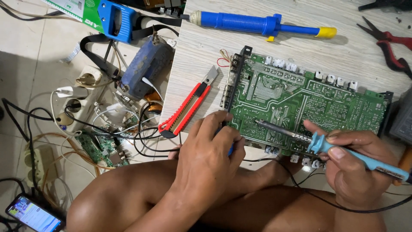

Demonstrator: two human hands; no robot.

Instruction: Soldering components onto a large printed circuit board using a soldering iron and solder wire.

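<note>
A large green circuit board lies solder side up on a pale wooden board. My right hand is closed around a light blue soldering iron, whose metal tip rests on the circuit board near its lower left. My left hand is curled at the board's near left edge, with something small and blue pinched in the fingers, mostly hidden. My bare knees are below both hands.
A blue and yellow desoldering pump lies at the top. A red utility knife sits left of the board. Red-handled pliers are top right. On the floor: power strips, tangled cables, a small green board, a phone.
</note>
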